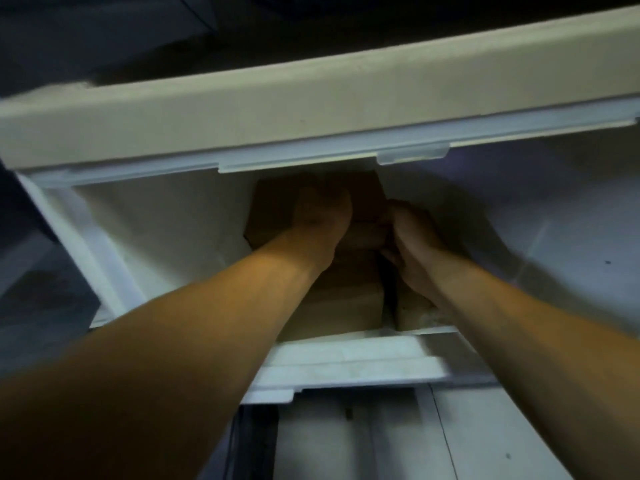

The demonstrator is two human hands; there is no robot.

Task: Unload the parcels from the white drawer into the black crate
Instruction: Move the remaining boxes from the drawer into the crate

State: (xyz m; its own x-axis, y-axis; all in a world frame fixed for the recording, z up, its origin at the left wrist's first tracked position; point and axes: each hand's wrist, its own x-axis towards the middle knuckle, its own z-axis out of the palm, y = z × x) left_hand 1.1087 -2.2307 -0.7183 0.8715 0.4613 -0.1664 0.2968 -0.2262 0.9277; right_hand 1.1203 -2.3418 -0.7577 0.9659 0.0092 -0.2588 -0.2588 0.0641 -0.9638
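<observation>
The white drawer (pixel 353 362) is pulled out below a beige shelf front, and several brown cardboard parcels lie in its dim interior. Both my arms reach deep into it. My left hand (pixel 322 216) lies over a brown parcel (pixel 270 209) at the back, with its fingers curled down over the far side into shadow. My right hand (pixel 408 240) grips the right side of a small brown parcel (pixel 362 233) that sits between my two hands. Two more parcels (pixel 343 306) lie under my wrists by the drawer's front wall. The black crate is out of view.
A beige shelf front (pixel 311 109) overhangs the drawer and leaves a narrow opening above the parcels. The drawer's white side walls (pixel 162 220) close in on the left and right. Below the drawer front is a white cabinet face (pixel 381 438).
</observation>
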